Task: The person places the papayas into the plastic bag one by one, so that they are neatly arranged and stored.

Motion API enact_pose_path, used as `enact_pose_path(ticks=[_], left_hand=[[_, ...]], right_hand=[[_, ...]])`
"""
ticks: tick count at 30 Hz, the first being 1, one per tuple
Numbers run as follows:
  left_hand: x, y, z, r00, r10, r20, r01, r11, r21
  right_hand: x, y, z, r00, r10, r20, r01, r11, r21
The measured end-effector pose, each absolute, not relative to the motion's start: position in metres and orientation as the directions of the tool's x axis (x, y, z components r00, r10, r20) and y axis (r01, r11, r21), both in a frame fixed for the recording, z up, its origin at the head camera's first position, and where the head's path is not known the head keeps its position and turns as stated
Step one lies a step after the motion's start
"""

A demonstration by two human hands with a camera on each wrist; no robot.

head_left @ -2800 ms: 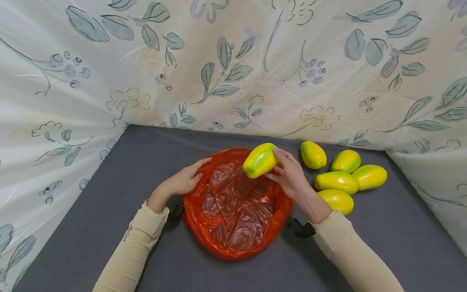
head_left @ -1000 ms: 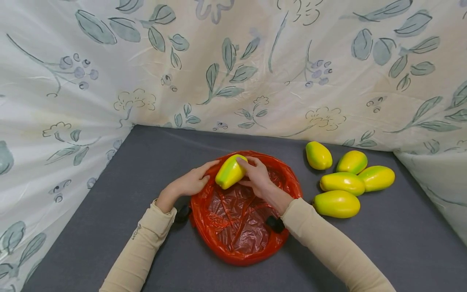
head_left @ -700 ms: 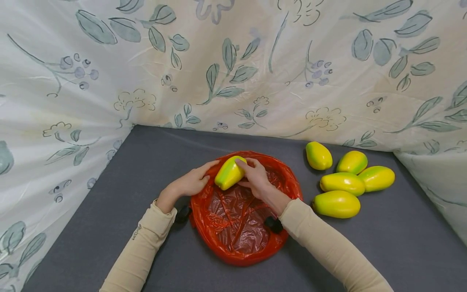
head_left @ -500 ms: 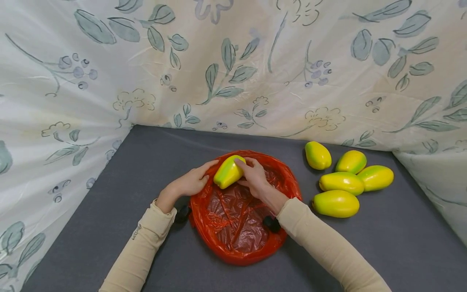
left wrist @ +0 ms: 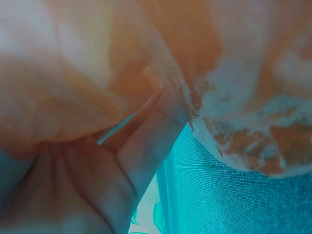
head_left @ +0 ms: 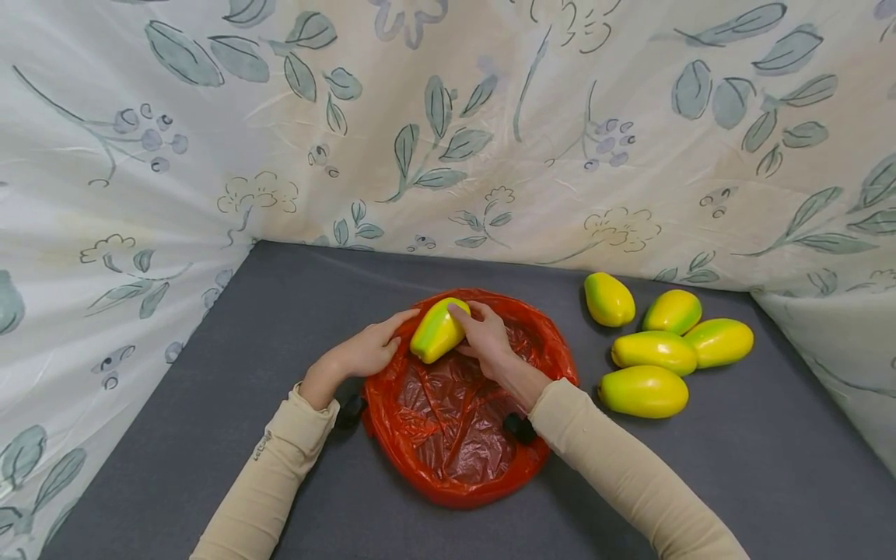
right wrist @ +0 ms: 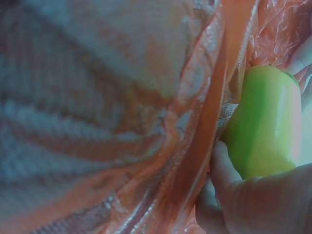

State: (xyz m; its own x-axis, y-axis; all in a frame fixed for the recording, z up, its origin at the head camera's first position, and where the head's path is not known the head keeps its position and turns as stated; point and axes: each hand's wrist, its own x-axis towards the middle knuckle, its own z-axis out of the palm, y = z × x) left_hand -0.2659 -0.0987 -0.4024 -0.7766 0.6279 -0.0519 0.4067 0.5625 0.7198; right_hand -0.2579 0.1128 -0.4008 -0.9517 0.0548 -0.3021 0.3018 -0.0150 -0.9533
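Bag (head_left: 455,491), red, thin and soft, has open room in its near half; left hand (head_left: 367,348) pinches its left rim; right hand (head_left: 488,334) holds a fruit (head_left: 439,333) over the far left part, likely stiff and slick, so hug its middle; five other fruits (head_left: 654,352) lie right; cloth (head_left: 448,124) backs the bench (head_left: 203,404).

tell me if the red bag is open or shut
Open: the red bag spreads in a wide ring, its inside showing in the head view.
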Motion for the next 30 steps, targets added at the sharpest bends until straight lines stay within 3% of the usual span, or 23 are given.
enact_pose_path(ticks=[7,30], left_hand=[[-0.267,-0.099,-0.403,-0.771,0.636,-0.039,0.42,0.553,0.72],[-0.265,-0.1,-0.402,-0.777,0.628,-0.044,0.421,0.57,0.706]], right_hand=[[-0.257,0.114,-0.401,-0.95,0.066,-0.306,0.308,0.024,-0.951],[-0.249,0.13,-0.401,-0.952,0.053,-0.301,0.3,-0.025,-0.954]])
